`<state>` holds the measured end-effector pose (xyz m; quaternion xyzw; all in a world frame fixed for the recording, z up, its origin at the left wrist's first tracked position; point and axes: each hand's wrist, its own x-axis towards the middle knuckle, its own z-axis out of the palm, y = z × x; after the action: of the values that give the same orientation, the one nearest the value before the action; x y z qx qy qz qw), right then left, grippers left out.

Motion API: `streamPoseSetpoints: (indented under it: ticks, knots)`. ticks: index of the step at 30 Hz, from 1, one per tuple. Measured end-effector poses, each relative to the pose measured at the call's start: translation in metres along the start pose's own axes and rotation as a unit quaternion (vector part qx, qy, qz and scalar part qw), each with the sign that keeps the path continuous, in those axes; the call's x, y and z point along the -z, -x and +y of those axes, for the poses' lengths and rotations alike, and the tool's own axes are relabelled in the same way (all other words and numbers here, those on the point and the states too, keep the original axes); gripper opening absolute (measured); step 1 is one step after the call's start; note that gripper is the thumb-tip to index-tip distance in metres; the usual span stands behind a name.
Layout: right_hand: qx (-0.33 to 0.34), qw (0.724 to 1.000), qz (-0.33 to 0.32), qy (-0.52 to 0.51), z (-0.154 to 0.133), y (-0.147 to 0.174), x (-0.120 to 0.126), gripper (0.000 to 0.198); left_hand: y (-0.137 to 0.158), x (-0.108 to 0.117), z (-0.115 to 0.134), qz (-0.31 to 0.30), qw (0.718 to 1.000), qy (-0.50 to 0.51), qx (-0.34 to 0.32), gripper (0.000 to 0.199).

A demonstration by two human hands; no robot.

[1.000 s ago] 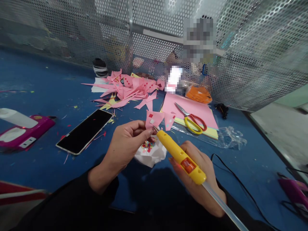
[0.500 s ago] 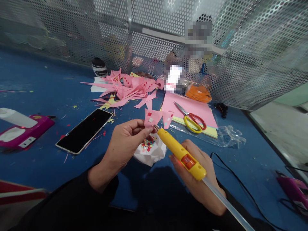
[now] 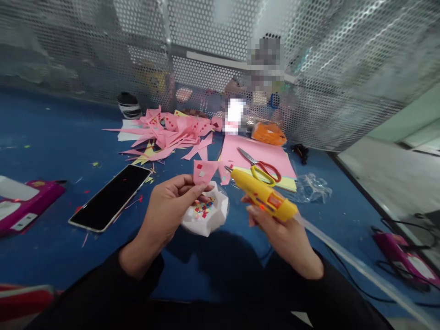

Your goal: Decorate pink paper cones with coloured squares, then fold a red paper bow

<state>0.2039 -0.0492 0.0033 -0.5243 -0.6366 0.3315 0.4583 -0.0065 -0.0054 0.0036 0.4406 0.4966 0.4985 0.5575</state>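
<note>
Between the thumb and fingers of my left hand (image 3: 168,208) is a pink paper cutout (image 3: 206,172) with small red and white squares stuck on it. My right hand (image 3: 280,238) is closed around a yellow hot glue gun (image 3: 263,195), a long clear glue stick (image 3: 357,263) trailing from its back end. The gun's metal tip is just right of the cutout, near its right-hand part. Below my left fingers stands a white paper bowl (image 3: 215,217) holding many tiny coloured paper bits (image 3: 203,208).
Pink paper strips (image 3: 172,135) lie heaped at the back. Scissors (image 3: 261,169) rest on pink and yellow sheets (image 3: 233,149), near an orange packet (image 3: 270,134). A phone (image 3: 112,197) and a purple power strip (image 3: 25,204) are at left. Another purple strip (image 3: 402,256) with cables is at right.
The glue gun has drawn away from my left fingers, up and to the right, with its tip now beside the cutout's right part. My left hand still pinches the cutout. The view has shifted slightly.
</note>
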Motion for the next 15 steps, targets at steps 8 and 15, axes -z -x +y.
streamPoseSetpoints:
  ticks: [8, 15]
  knots:
    - [-0.107, 0.905, 0.219, 0.349, 0.053, -0.045, 0.105, 0.028, -0.003, 0.002, 0.006, 0.027, 1.0, -0.013, 0.0, 0.014]
    - [-0.185, 0.813, 0.169, 0.526, 0.108, -0.049, 0.167, 0.014, -0.001, 0.001, 0.007, 0.04, 0.999, 0.02, 0.018, 0.01]
